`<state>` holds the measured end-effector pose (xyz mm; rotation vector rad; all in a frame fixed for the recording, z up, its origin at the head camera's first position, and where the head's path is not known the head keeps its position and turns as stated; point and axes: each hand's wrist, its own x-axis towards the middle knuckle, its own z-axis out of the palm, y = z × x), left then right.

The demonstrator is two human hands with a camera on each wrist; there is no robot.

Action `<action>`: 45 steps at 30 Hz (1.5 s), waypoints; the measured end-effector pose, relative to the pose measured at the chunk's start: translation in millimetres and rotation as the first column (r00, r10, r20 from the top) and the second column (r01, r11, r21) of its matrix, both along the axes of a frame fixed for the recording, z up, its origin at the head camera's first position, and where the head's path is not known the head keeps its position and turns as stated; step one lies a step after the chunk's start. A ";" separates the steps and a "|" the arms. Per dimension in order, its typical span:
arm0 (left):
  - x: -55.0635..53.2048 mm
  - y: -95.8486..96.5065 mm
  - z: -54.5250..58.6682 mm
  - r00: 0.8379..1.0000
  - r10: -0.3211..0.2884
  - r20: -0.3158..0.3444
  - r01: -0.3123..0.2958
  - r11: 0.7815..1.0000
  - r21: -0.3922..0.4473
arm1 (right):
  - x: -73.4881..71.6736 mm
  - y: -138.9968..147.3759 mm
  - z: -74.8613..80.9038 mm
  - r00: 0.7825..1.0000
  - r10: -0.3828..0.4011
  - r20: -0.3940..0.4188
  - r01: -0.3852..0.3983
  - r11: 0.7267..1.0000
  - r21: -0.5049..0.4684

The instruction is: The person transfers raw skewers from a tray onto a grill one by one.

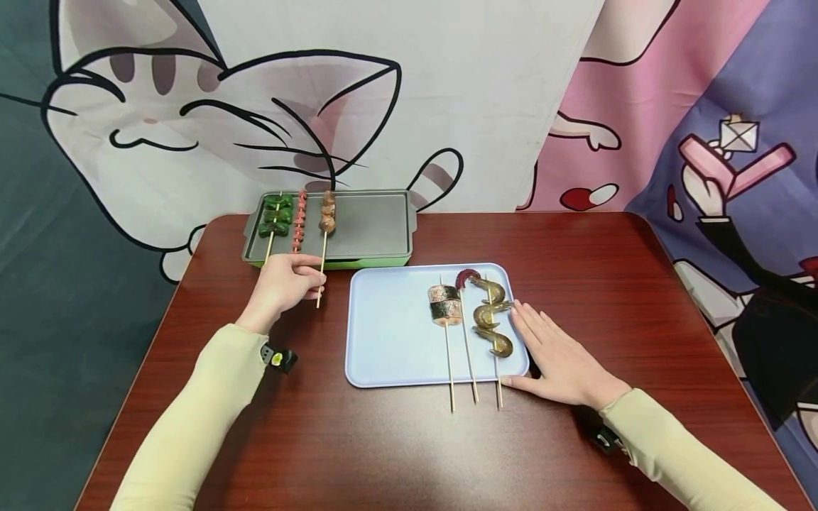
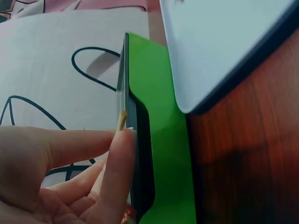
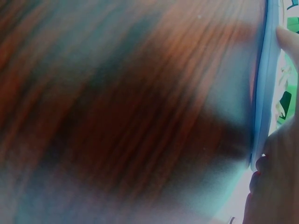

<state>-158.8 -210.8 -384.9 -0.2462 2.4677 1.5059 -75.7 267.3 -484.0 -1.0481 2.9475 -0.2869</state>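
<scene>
My left hand (image 1: 287, 285) pinches the wooden stick of a skewer of brown chunks (image 1: 328, 214) between thumb and fingertips. The chunks lie over the grey top of a green-sided griddle (image 1: 377, 226), while the stick's lower end sticks out past its front edge. In the left wrist view, the stick's end (image 2: 122, 120) shows between the fingertips. With fingers straight, my right hand (image 1: 562, 360) rests along the right edge of the pale blue tray (image 1: 393, 330), its thumb near the stick of a toy shrimp skewer (image 1: 491, 316).
Left on the griddle are a green pepper skewer (image 1: 276, 216) and a pink-beaded skewer (image 1: 299, 221). The tray also bears a black-banded salmon-coloured skewer (image 1: 445, 305) and a dark red curled tentacle skewer (image 1: 467, 275); their sticks overhang its front edge. A patterned cloth (image 1: 486, 85) hangs behind the table.
</scene>
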 end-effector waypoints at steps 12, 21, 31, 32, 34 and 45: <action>-14.4 -11.6 9.6 0.999 -0.019 0.045 0.023 0.995 -0.094 | 0.0 -0.1 -1.7 1.000 0.003 -0.009 -0.004 1.000 -0.003; -16.7 -17.3 8.7 0.999 -0.015 0.035 0.020 0.990 -0.139 | 0.8 -0.5 -2.0 1.000 0.005 -0.010 -0.005 1.000 -0.006; -14.0 -16.0 8.8 1.000 -0.022 0.004 0.022 0.974 -0.224 | 0.9 0.2 -2.2 1.000 0.000 -0.007 0.000 1.000 0.002; -13.7 -15.9 9.1 1.000 -0.023 0.003 0.023 0.972 -0.233 | 0.8 0.3 -2.2 1.000 0.000 -0.006 0.000 1.000 0.002; -13.4 -16.1 9.0 1.000 -0.024 -0.002 0.023 0.965 -0.260 | 0.4 0.5 -2.3 1.000 0.001 -0.008 -0.001 1.000 0.004; -3.3 -13.3 21.2 0.989 -0.057 -0.137 0.001 0.926 -0.379 | -1.0 0.8 -2.4 1.000 0.012 -0.019 -0.012 1.000 0.000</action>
